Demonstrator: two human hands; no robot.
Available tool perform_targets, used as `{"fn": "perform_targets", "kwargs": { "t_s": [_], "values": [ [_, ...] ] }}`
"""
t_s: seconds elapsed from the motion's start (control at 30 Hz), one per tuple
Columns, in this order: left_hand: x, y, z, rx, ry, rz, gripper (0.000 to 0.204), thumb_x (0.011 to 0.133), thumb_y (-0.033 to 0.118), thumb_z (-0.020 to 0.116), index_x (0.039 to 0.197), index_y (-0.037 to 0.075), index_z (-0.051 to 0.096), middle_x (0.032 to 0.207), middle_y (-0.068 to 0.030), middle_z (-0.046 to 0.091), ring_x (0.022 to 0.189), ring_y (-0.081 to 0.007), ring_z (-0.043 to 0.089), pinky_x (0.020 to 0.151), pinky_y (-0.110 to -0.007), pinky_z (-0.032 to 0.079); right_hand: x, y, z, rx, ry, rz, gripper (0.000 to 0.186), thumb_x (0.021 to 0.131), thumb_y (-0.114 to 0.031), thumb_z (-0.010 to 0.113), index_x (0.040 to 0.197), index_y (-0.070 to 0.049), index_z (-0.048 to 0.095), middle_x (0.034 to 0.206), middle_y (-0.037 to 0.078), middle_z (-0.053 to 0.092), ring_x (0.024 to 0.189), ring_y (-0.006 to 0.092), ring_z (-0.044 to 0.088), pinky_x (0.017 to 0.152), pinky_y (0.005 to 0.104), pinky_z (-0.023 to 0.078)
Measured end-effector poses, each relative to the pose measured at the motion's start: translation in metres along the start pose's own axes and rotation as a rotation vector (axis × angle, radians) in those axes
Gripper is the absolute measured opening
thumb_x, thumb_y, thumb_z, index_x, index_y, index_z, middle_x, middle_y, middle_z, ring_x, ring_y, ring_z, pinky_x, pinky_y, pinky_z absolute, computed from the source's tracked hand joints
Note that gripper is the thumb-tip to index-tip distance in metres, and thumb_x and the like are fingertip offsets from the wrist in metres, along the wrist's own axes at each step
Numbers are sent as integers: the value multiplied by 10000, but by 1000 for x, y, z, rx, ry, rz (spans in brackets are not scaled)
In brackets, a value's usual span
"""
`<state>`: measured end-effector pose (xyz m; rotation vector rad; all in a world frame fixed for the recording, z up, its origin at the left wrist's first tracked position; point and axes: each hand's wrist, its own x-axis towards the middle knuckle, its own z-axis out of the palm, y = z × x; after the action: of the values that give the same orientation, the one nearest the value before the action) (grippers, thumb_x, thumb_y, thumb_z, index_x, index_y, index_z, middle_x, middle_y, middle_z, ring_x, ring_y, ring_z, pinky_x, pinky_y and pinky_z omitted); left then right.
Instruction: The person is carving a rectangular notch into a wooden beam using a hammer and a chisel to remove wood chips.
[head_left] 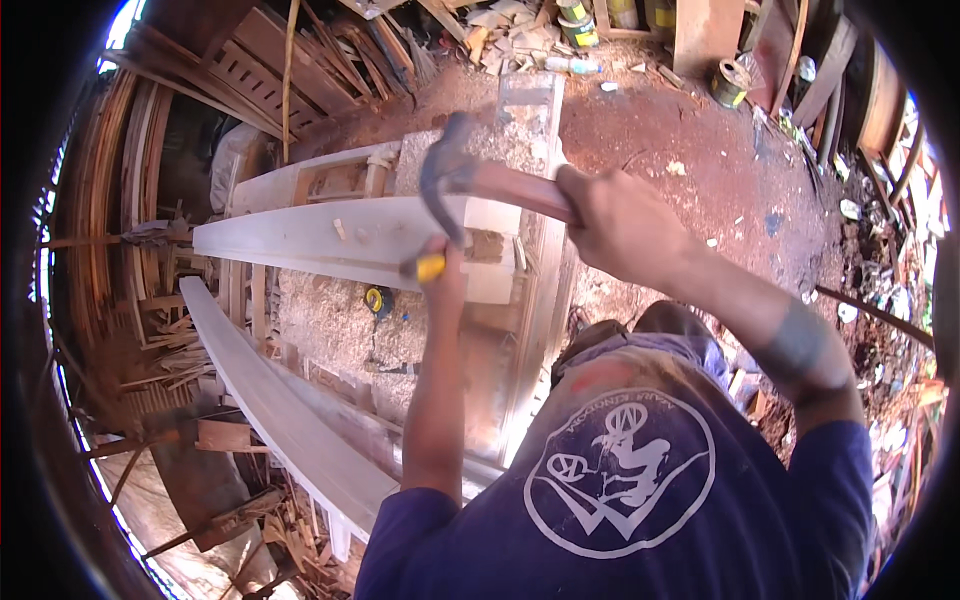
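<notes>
My right hand (630, 222) is wrapped round the wooden handle of a claw hammer (518, 190), raised with its dark metal head over the work and slightly blurred. Just below the hammer's claw, my left hand (443, 268) is closed on what looks like a chisel (431, 267) with a yellow handle; its blade cannot be made out. Beneath both hands lies a long pale wooden board (320, 236). Near its right end, beside the left hand, shows a brown recess (487, 246). A small wood chip rests on the board.
A yellow and black tape measure (376, 301) lies on shavings below the board. Another long plank (290, 410) slants along the left. Stacked timber (150, 170) stands at the far left; tins (731, 82) and scrap wood line the back. Litter covers the ground at right.
</notes>
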<state>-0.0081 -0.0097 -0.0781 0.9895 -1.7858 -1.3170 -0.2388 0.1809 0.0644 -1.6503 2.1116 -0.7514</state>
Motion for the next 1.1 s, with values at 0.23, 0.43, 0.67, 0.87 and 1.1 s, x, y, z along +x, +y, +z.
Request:
{"fn": "perform_targets", "kwargs": {
  "t_s": [0.23,0.43,0.67,0.87,1.1],
  "values": [
    [-6,-3,-8,-19,56,138,261,972,157,644,748,42,576,673,21,552,629,-70,467,589,-246,394,-29,31,-9,228,192,190,138,838,-40,582,963,17,577,753,284,647,754,483,655,717,549,526],
    [19,36,13,130,103,148,336,974,152,672,701,53,502,631,16,508,574,-78,445,536,-278,383,-27,27,-17,245,166,299,127,854,-64,583,951,18,587,775,301,644,795,478,655,733,548,520],
    [11,3,3,80,60,83,338,979,159,662,719,51,474,658,13,498,611,-87,447,566,-287,383,-18,26,0,318,81,272,165,872,-95,584,1010,-5,598,790,290,659,814,476,664,749,522,535],
    [5,1,-3,62,72,20,260,980,149,644,779,25,536,743,-33,576,693,-119,543,666,-299,468,17,-17,-47,256,238,-162,198,795,-2,631,987,40,618,685,249,662,614,367,698,574,474,562],
    [4,-11,5,34,71,247,181,906,91,680,1040,-30,668,1012,-103,688,950,-211,661,832,-345,534,24,-29,-7,-131,65,-417,321,881,-84,573,1180,33,560,734,170,693,675,324,728,595,453,595]
  ]
}}
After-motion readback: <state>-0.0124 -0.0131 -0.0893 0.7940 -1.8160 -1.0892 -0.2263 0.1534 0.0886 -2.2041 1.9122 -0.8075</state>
